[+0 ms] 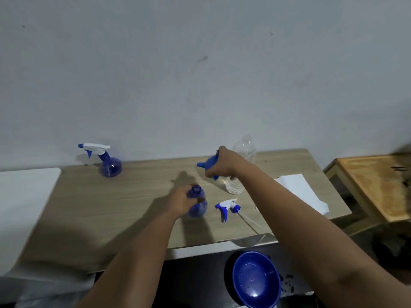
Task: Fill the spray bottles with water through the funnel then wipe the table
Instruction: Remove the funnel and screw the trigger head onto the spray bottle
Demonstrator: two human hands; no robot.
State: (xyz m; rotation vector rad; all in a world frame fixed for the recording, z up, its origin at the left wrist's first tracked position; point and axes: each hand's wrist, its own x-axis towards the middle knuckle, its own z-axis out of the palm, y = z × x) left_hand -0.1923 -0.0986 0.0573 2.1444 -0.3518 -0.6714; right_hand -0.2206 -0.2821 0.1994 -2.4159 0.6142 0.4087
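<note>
Two hands busy: left hand point(181, 202) wraps open blue spray bottle point(198, 204), upright on table point(133, 196) centre; right hand point(219, 162) grips blue funnel point(208, 162) in air, spout pointing left. Advice: tip spout down, seat squarely in neck, keep bottle steadied. Clear water bottle point(239, 170) stands just behind, uncapped.

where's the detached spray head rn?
In the head view the detached spray head lies on the table, right of centre, just right of the open blue bottle held by the left hand, in front of the clear bottle.
</note>
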